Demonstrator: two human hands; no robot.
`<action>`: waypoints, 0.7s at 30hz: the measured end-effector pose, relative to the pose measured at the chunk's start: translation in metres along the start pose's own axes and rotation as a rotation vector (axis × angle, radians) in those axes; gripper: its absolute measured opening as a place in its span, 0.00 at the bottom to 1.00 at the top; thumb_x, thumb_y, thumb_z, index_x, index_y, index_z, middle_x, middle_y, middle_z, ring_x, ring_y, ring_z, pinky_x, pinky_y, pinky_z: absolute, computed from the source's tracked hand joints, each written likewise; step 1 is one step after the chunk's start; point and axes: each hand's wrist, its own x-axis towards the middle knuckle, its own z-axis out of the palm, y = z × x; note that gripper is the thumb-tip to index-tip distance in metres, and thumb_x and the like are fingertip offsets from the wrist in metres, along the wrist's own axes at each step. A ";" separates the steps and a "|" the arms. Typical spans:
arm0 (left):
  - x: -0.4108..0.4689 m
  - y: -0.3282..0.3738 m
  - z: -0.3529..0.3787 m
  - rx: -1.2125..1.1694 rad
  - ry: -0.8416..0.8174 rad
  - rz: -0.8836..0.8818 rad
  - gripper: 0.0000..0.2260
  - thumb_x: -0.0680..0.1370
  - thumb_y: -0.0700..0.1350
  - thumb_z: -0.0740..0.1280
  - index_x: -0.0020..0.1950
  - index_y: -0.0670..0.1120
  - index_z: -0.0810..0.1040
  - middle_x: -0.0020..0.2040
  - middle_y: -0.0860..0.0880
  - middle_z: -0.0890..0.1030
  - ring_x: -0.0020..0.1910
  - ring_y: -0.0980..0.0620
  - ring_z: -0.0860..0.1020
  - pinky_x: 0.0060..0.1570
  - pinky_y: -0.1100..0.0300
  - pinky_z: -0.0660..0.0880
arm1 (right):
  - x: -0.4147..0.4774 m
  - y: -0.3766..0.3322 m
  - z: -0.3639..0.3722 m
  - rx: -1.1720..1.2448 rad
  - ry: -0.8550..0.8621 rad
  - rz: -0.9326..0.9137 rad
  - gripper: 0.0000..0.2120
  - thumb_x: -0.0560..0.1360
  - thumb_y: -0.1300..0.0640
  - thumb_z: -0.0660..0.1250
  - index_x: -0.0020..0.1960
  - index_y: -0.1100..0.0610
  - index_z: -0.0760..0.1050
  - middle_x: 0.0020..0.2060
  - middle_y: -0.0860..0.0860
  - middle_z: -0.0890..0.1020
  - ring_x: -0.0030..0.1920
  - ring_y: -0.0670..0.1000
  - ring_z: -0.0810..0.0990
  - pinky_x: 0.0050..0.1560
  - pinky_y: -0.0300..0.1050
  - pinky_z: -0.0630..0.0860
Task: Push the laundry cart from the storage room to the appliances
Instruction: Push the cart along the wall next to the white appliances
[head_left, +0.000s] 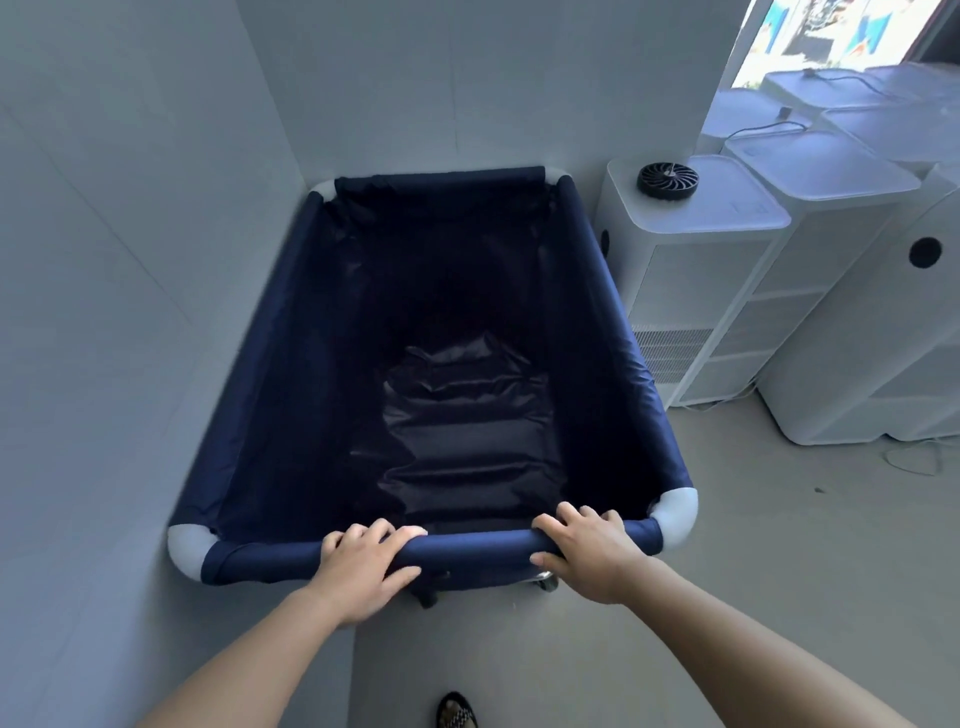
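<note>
The laundry cart (291, 322) is a deep navy fabric bin with white corner pieces, and nothing lies inside it. It stands in a corner, its left side along a white wall and its far end against the back wall. My left hand (363, 566) grips the near rim bar left of centre, fingers curled over the top and thumb underneath. My right hand (592, 551) grips the same bar towards the right corner. Below the bar, a metal caster (545, 582) shows.
White tower appliances (696, 291) stand in a row close to the cart's right side, one carrying a small black fan (667, 180). More white units (857, 332) run back towards a bright window. Grey floor (779, 545) lies to my right. My foot (457, 712) is below.
</note>
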 end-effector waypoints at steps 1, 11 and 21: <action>-0.001 0.000 -0.001 -0.017 0.000 0.004 0.18 0.79 0.63 0.52 0.69 0.67 0.57 0.61 0.60 0.70 0.61 0.52 0.68 0.64 0.52 0.60 | 0.000 -0.001 -0.001 0.031 0.004 0.011 0.22 0.78 0.36 0.50 0.66 0.47 0.64 0.59 0.51 0.71 0.58 0.56 0.71 0.55 0.55 0.65; 0.001 0.034 -0.018 -0.163 0.151 0.057 0.19 0.81 0.57 0.52 0.72 0.61 0.62 0.66 0.58 0.71 0.63 0.53 0.71 0.62 0.53 0.66 | 0.005 -0.014 -0.019 0.237 0.136 0.028 0.21 0.79 0.37 0.52 0.65 0.47 0.68 0.60 0.48 0.73 0.60 0.53 0.71 0.60 0.53 0.64; -0.001 0.116 -0.056 -0.270 0.430 -0.041 0.18 0.80 0.56 0.56 0.69 0.54 0.68 0.65 0.54 0.75 0.61 0.51 0.74 0.62 0.51 0.70 | -0.009 0.020 -0.067 0.185 0.324 -0.129 0.22 0.79 0.38 0.54 0.65 0.52 0.69 0.58 0.49 0.75 0.58 0.54 0.74 0.57 0.50 0.68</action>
